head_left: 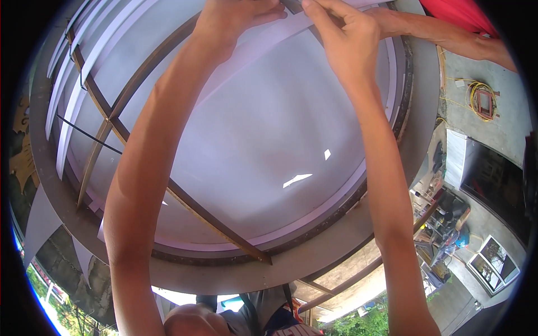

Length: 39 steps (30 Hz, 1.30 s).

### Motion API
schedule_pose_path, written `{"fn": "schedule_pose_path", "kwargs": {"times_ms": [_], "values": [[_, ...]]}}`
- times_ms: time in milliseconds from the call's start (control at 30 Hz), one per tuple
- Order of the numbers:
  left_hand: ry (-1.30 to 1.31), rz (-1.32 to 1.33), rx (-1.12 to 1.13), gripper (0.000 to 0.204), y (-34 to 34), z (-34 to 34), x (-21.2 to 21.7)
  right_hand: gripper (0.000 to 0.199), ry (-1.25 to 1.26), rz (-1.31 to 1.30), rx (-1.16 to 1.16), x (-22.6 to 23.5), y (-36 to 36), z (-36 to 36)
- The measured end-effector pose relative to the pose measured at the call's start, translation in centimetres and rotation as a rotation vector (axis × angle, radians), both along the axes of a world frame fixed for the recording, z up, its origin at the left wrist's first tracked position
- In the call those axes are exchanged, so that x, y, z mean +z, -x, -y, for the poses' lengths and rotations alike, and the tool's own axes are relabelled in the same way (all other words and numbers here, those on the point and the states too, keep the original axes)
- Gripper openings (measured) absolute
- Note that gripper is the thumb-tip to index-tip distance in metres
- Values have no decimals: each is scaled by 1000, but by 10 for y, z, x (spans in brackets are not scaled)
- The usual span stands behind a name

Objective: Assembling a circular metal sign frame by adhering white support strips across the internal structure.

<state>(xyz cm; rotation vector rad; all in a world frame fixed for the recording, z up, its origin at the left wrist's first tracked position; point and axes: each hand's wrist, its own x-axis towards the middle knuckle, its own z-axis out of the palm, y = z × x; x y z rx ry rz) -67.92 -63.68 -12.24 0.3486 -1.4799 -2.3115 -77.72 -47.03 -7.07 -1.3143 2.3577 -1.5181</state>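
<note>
Both my arms reach up across a large round frame with a pale, glossy panel [269, 140]. My left hand [235, 19] is at the top edge, its fingers curled beside a pale lilac strip [263, 42]; part of the hand is cut off. Just to its right, my right hand [344, 33] has thumb and fingers pinched together by the same strip. A short dark piece [292, 6] shows between the two hands. What either hand grips is too small and hidden to make out. A co-worker's forearm [443, 35], below a red sleeve [462, 11], reaches in from the right behind my right hand.
Brown crossed bars [108, 119] span the frame's left side, with curved pale strips [92, 61] beyond. A wide grey rim [314, 269] surrounds it. At right are a coiled yellow cord [482, 92], a window frame [493, 263] and clutter. A person's head [196, 322] shows below.
</note>
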Motion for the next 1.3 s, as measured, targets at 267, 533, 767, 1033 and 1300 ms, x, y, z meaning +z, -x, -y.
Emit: {"fn": "schedule_pose_path", "kwargs": {"times_ms": [267,533,767,1033,1300], "values": [[117,-5,-34,24,-1,0,7,16,-53,-35,-18,-2,-5,2],[-45,-77,-64,23,-1,0,5,15,-33,-15,-30,-2,-4,4],[169,-117,-81,16,1,-2,13,16,-58,-14,8,1,2,1],[642,81,-145,11,0,3,34,14,-112,-164,81,0,6,1],[96,180,-81,16,-4,6,17,17,-169,-152,82,0,2,8]]}}
